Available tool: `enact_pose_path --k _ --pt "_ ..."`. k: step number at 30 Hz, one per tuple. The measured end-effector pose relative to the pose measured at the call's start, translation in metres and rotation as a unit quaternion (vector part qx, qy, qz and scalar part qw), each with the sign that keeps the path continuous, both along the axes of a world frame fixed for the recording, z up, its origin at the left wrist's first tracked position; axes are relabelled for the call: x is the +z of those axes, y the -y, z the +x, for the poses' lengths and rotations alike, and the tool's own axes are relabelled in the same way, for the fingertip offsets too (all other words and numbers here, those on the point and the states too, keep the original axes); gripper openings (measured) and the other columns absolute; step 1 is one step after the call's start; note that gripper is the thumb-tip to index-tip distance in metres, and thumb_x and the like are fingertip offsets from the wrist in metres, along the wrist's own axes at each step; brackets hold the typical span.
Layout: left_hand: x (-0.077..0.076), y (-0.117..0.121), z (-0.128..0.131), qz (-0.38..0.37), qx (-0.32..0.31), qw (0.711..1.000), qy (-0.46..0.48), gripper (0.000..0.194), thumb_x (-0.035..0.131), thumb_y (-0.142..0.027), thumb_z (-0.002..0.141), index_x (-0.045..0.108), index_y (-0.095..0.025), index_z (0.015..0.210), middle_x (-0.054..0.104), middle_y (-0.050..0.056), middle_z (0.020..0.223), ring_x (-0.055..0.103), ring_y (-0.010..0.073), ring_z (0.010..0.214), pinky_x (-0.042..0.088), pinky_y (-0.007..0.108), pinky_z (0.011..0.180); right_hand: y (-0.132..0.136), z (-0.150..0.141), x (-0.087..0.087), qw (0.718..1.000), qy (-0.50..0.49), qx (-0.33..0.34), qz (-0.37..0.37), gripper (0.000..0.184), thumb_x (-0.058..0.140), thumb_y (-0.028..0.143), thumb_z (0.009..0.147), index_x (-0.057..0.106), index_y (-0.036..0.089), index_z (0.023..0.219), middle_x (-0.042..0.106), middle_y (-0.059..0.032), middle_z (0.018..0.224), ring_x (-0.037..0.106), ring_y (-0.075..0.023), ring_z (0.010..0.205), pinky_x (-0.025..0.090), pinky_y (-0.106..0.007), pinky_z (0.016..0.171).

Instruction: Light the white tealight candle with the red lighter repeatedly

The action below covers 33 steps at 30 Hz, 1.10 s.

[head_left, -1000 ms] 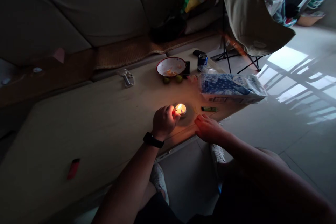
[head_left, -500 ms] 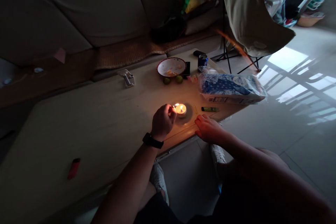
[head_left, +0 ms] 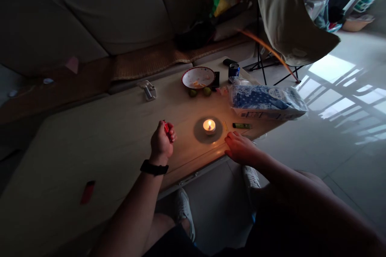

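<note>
Left hand (head_left: 161,142) raised over counter (head_left: 126,136), lower middle of frame, black watch (head_left: 154,167) on wrist, fingers (head_left: 171,136) curled shut around small red lighter (head_left: 166,127), only its top end showing. Right hand (head_left: 241,147) at counter's near edge, right of center, fingers (head_left: 230,138) loosely open, tips resting on counter, nothing gripped. Lit tealight (head_left: 209,125) mid-frame between both hands, upright, flame burning, touching neither hand. Thin yellow stick (head_left: 225,125) just right of tealight, near right hand. Green lighter (head_left: 241,125) lying just below tissue pack (head_left: 267,102), center right. Farther up counter: white bowl (head_left: 198,78) with food scraps, two green fruits (head_left: 206,91) right at its rim, blue can (head_left: 233,70) just beside it. Flat red item (head_left: 87,192) on counter, lower left, too dim to identify. Sofa (head_left: 114,16) along upper left, folding chair (head_left: 286,16) upper right, tiled floor (head_left: 331,176) at right
</note>
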<state>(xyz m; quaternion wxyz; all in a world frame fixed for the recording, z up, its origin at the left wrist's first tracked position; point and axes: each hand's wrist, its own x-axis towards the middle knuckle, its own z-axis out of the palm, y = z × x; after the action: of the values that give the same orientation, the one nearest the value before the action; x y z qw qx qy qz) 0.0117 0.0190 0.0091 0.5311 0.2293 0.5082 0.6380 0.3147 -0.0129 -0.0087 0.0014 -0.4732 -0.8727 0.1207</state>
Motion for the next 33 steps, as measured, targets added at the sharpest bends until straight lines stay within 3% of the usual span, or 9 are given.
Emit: enact_pose_path --k 9,19,27,33 --pt "0.0009 0.003 0.0007 0.018 -0.002 0.999 -0.041 0.045 0.054 -0.055 0.099 0.051 -0.018 0.073 0.037 -0.007 0.056 0.031 0.0046 0.04 0.024 0.018 0.038 -0.0012 0.0023 -0.0052 1.0 -0.004 0.008 0.015 0.03 0.066 0.036 0.091 0.066 0.014 0.112 0.063 -0.0171 0.118 0.055 -0.0316 0.112 0.047 -0.04 0.093" --pt "0.0019 0.0036 0.0022 -0.01 -0.009 1.0 -0.016 0.043 0.051 -0.052 0.099 0.052 -0.018 0.074 0.039 -0.006 0.056 0.033 0.0052 0.041 0.025 0.018 0.039 -0.0003 0.0016 -0.0044 1.0 -0.022 0.005 0.008 0.026 0.066 0.033 0.091 0.066 0.014 0.108 0.063 -0.0168 0.116 0.054 -0.0311 0.112 0.046 -0.04 0.094" --pt "0.0004 0.0058 0.0031 -0.007 -0.025 0.998 -0.051 0.048 0.051 -0.061 0.096 0.054 -0.019 0.074 0.04 -0.004 0.058 0.036 0.0062 0.043 0.028 0.018 0.039 0.0001 0.0027 -0.0006 1.0 -0.022 0.011 -0.009 0.023 0.067 0.03 0.089 0.066 0.016 0.107 0.062 -0.0153 0.117 0.053 -0.029 0.113 0.046 -0.037 0.095" --pt "-0.0045 0.0035 0.0033 0.0 -0.034 0.995 -0.092 0.045 0.048 -0.058 0.097 0.056 -0.019 0.074 0.04 -0.004 0.058 0.036 0.0076 0.044 0.029 0.019 0.041 -0.0002 0.0041 -0.0038 0.999 -0.029 0.013 -0.005 0.024 0.067 0.032 0.089 0.066 0.016 0.108 0.061 -0.015 0.117 0.052 -0.0287 0.112 0.045 -0.039 0.096"
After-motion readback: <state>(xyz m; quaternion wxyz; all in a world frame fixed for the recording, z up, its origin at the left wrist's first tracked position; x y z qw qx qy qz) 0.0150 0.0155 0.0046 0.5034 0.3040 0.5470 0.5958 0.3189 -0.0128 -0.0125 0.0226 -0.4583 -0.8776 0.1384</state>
